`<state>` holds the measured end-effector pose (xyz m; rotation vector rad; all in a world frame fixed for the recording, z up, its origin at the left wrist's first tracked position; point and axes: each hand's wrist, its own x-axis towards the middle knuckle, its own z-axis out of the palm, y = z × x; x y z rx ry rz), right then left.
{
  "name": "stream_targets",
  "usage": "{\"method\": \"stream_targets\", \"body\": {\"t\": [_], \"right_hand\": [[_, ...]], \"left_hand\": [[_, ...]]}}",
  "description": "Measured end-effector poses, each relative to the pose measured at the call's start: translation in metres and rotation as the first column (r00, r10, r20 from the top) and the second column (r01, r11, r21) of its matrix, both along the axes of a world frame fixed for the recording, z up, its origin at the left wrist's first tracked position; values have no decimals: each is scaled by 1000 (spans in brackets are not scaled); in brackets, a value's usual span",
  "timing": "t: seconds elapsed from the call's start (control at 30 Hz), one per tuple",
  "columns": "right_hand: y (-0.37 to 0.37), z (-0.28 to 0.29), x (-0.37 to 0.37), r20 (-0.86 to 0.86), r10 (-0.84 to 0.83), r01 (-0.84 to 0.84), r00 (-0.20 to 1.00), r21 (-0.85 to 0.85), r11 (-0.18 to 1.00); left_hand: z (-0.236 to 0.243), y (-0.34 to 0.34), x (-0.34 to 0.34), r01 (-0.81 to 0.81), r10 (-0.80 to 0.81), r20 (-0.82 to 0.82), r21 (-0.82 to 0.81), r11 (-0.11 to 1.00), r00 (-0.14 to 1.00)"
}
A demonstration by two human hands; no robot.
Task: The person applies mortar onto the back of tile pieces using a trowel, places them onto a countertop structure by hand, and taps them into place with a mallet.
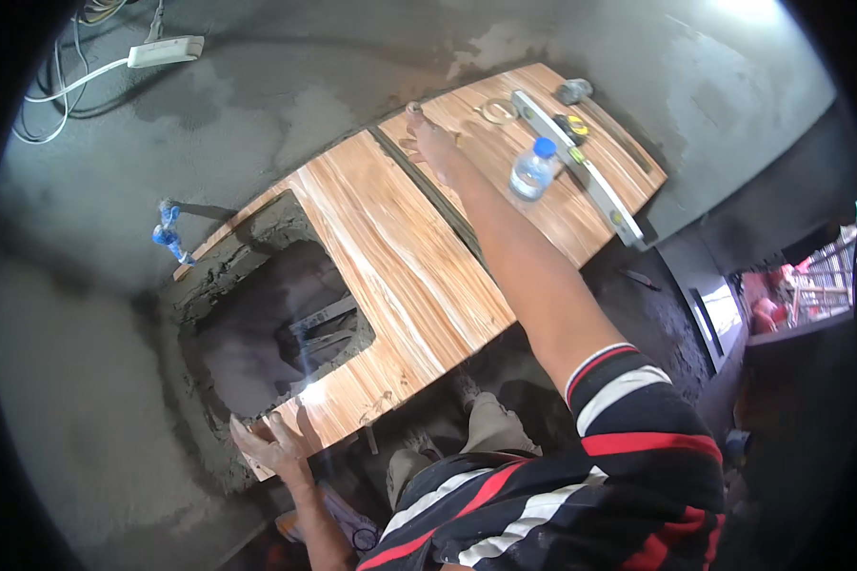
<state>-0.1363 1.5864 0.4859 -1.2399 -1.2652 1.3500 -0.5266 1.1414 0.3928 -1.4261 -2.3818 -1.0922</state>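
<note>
A wood-patterned slab [405,276] with a large rectangular cut-out lies on the counter, against the grey wall. My left hand [271,447] rests on its near left corner beside the opening, fingers spread apart. Reaching across, my right hand [433,147] lies at the far edge of a second wood-patterned slab [567,224], its fingers apart near the wall; part of that hand is hard to make out. A dark narrow gap runs between the two slabs. Grey mortar [195,352] lines the opening, and inside it some long flat pieces [326,319] show.
On the right slab are a water bottle [531,171] with a blue cap, a spirit level [586,176], a tape measure [571,127], a tape roll [498,111] and a grey lump [573,91]. A blue tap fitting [169,233] juts from the wall. A white power strip [166,51] hangs upper left.
</note>
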Motion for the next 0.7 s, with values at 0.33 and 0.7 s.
{"method": "stream_targets", "body": {"t": [0.33,0.7], "right_hand": [[139,-67,-52,239,-13,31,971,-72,997],[139,-57,-31,552,68,-70,831,-18,997]], "left_hand": [[-1,7,29,-140,136,-40,-97,985,990],[1,21,29,-142,142,-10,-89,986,990]]}}
